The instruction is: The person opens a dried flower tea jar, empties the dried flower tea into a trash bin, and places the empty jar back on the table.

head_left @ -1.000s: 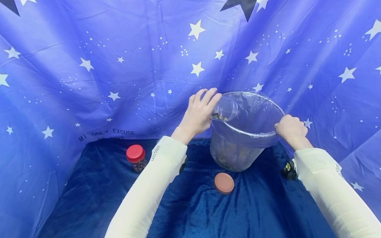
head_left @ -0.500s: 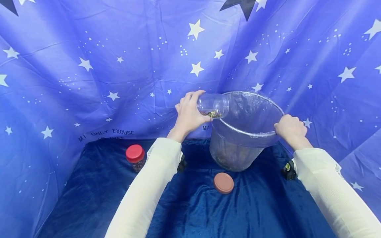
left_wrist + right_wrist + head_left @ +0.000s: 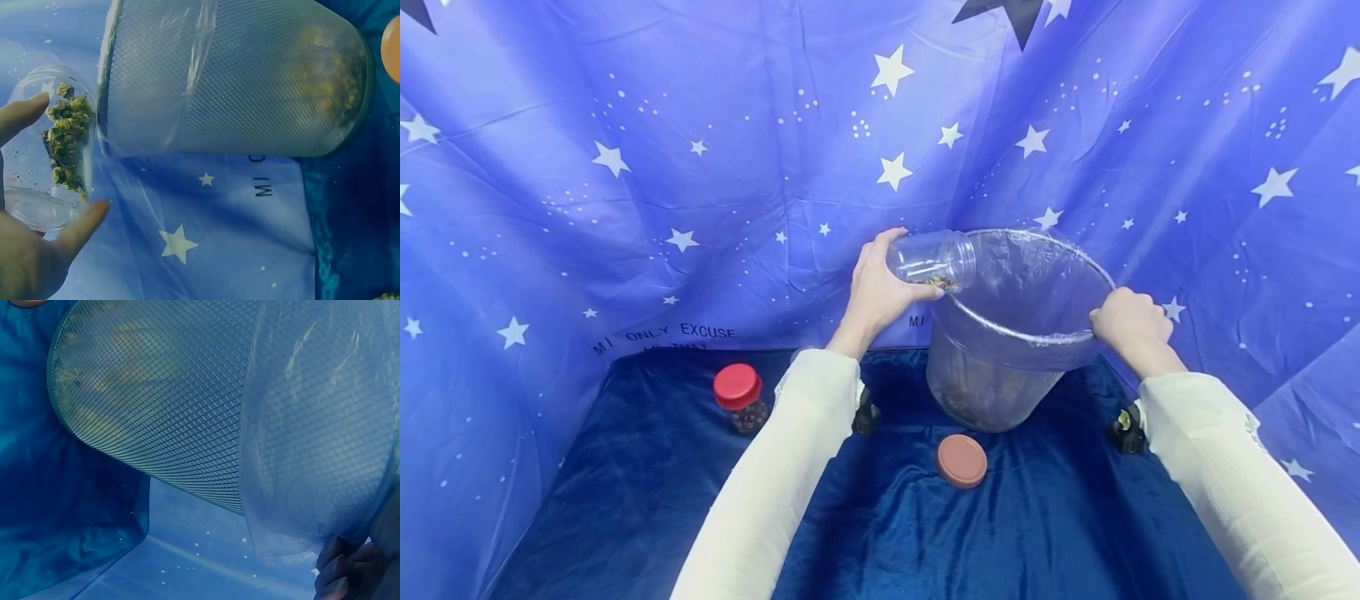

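Observation:
My left hand [image 3: 878, 292] holds a clear jar [image 3: 921, 257] on its side, thumb beneath and fingers around it. The jar's mouth faces right, over the left rim of a mesh trash bin [image 3: 970, 379]. Dried yellow-green flower buds [image 3: 69, 137] lie along the jar's lower side in the left wrist view. A clear plastic liner [image 3: 319, 425] folds down over the bin's rim. At the rim's right side, my right hand [image 3: 1135, 327] grips the edge with curled fingers. Yellowish contents show blurrily through the mesh near the bin's bottom.
A round orange-brown lid [image 3: 962, 461] lies on the dark blue cloth [image 3: 880, 533] in front of the bin. To the left stands a red-capped jar [image 3: 739, 398] with dark contents. A blue star-printed curtain [image 3: 737, 167] hangs directly behind and at the sides.
My left hand has drawn the jar leftward and turned it from tipped over the bin to nearly level. My right hand keeps its place on the rim.

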### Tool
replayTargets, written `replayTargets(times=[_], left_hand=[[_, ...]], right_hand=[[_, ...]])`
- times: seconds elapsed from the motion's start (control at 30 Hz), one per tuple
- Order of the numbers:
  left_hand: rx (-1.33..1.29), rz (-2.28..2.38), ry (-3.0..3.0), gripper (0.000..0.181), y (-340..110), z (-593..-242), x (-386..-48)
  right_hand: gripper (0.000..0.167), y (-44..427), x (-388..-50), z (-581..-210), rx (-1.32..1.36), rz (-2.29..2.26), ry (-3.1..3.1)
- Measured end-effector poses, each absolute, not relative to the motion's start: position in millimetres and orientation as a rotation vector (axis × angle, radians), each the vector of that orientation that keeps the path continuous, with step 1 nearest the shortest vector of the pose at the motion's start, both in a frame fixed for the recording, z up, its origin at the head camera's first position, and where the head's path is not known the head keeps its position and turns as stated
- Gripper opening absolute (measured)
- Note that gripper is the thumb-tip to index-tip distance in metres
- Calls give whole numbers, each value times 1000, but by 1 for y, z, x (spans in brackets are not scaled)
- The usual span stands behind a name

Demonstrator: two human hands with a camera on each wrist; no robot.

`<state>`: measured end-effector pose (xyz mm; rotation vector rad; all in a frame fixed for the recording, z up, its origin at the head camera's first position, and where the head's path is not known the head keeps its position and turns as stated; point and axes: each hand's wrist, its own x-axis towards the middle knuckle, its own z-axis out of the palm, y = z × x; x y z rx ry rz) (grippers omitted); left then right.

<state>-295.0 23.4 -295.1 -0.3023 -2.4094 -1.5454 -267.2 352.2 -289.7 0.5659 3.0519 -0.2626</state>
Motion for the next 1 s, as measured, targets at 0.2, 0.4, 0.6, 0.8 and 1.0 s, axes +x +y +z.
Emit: replayTargets(times=[0.2, 0.4, 0.6, 0.8, 1.0], left_hand=[[-228, -1752, -2344, 104, 27, -295, -293], [-157, -1817, -2332, 97, 32, -293, -290], [-135, -1869, -2365, 100, 35, -289, -289], [-109, -2103, -2252, 98, 42, -287, -291], [74, -2457, -1962, 98, 50, -286, -287]], right_hand=[[56, 351, -267, -288, 566, -263, 3052], [55, 351, -266, -288, 569, -271, 3051], [56, 352, -266, -288, 568, -272, 3054], [55, 353, -265, -289, 570, -271, 3053], [55, 351, -266, -289, 572, -283, 3051]])
